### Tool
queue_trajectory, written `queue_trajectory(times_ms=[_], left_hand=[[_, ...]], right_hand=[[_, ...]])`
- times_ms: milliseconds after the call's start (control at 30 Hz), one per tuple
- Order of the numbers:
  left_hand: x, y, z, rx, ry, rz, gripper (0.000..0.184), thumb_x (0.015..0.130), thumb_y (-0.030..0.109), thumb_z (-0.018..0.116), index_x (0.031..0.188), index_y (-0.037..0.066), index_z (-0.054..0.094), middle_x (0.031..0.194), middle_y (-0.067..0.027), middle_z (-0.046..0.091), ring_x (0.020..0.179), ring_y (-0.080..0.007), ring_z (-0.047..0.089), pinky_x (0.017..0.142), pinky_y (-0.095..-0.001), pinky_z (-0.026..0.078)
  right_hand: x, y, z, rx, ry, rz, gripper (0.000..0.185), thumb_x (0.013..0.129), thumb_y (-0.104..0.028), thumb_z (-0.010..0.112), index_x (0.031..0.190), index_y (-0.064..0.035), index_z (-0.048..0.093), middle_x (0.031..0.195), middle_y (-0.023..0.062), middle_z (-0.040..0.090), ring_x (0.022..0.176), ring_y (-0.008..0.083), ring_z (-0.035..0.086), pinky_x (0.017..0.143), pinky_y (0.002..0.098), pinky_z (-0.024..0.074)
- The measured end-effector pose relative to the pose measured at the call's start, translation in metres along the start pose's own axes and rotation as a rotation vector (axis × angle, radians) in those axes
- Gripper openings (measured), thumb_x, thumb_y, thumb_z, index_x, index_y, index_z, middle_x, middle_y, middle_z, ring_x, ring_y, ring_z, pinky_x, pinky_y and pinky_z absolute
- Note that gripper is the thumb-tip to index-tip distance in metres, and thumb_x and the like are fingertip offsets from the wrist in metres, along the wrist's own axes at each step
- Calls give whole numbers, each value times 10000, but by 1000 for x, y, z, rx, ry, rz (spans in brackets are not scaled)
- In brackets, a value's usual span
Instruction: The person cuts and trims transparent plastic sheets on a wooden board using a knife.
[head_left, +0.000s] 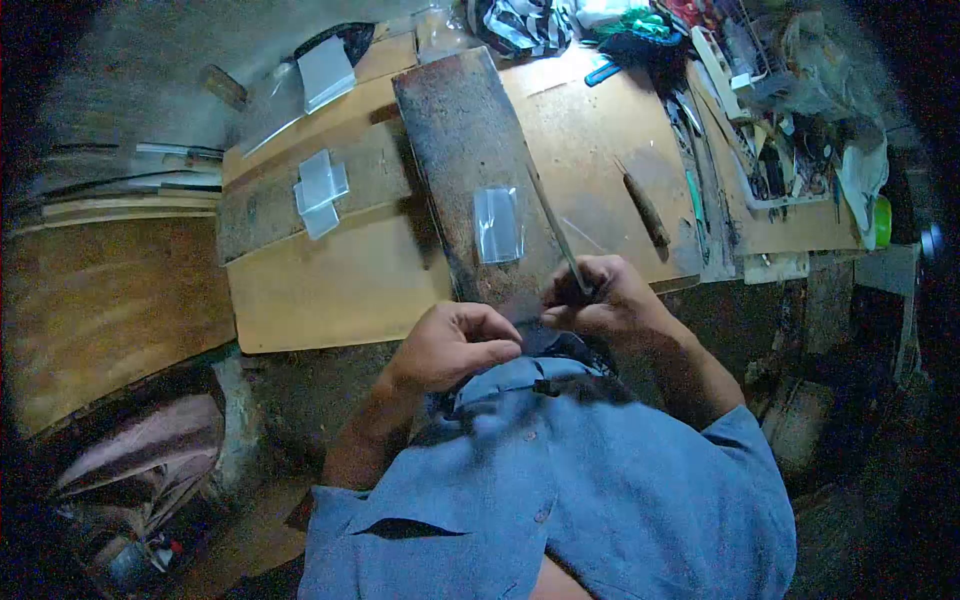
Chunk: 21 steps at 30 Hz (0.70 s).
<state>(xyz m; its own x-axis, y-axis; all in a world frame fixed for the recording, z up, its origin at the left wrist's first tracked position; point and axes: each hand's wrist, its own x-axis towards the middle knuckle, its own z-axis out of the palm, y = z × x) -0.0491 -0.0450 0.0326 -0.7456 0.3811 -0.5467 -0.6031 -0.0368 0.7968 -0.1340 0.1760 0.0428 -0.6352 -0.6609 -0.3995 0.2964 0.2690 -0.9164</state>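
My right hand [603,297] is closed around the near end of a long thin rod [553,217]. The rod points away from me along the right edge of a dark worn board [470,120]. My left hand [455,347] is held close to my waist with its fingers curled and thumb pressed in; whatever lies between them, if anything, is hidden. On the board, just beyond both hands, lies a clear rectangular plastic piece [499,225]. Several similar clear pieces [320,190] overlap on the table to the left.
A yellowish tabletop [320,300] carries a stick-like wooden piece [646,212] on the right. Farther right, a white basket [795,200] holds mixed tools. A clear stack [326,72] and a striped bag [520,25] are at the back. Wooden boards [120,290] stand at left.
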Motion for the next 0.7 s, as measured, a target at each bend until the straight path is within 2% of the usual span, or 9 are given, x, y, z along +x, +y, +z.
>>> queue_trajectory(times_ms=[33,67,100,167,233,333,467,600,700], left_hand=[[2,2,4,4,1,4,147,803,78,664,913,-13,632,773,-16,631,646,-67,553,602,-202,455],[5,3,10,-37,138,30,124,809,77,656,893,-13,636,762,-12,629,645,-62,547,599,-196,447],[7,4,14,-78,274,57,104,815,75,648,872,-12,640,751,-7,627,644,-56,541,595,-189,438],[16,-5,16,-100,347,169,91,833,85,637,863,0,644,753,-13,635,660,-58,556,610,-195,454],[23,-9,23,-438,568,336,83,837,94,641,859,15,649,767,-29,646,673,-69,573,630,-210,476],[26,-14,27,-552,590,360,70,834,85,641,868,24,643,781,-51,652,687,-91,594,644,-228,494],[19,-19,26,-577,629,392,74,830,45,617,896,12,609,768,-100,633,649,-158,612,597,-268,515],[9,-29,24,-563,563,419,82,813,38,632,889,15,611,748,-99,637,613,-158,606,579,-260,509],[2,-28,21,-555,569,284,67,811,34,634,874,20,613,727,-94,643,592,-152,602,570,-258,506]], right_hand=[[5,0,4,125,63,5,215,715,-75,746,878,-22,617,807,41,637,764,101,581,705,254,475],[9,0,8,250,123,11,248,703,-81,756,893,-21,610,825,51,638,780,106,583,720,262,476],[12,2,12,250,121,6,248,703,-81,756,893,-21,610,825,51,638,780,106,583,720,262,476],[16,7,19,298,351,-118,328,687,-33,749,959,-31,566,869,30,619,805,93,577,729,243,472],[17,13,24,187,297,-126,380,681,-34,752,997,-29,541,909,42,621,830,105,583,768,253,478],[15,23,45,373,82,-25,332,696,2,724,972,-16,540,906,48,622,833,103,585,775,248,474],[16,23,43,459,71,-4,286,700,5,721,930,-32,554,837,10,590,781,102,572,720,251,477],[11,21,23,351,188,-6,268,732,5,701,952,-26,553,849,15,592,775,91,573,711,231,477],[9,22,18,415,168,2,287,736,-8,709,974,-12,548,869,25,598,776,97,588,718,235,484]])
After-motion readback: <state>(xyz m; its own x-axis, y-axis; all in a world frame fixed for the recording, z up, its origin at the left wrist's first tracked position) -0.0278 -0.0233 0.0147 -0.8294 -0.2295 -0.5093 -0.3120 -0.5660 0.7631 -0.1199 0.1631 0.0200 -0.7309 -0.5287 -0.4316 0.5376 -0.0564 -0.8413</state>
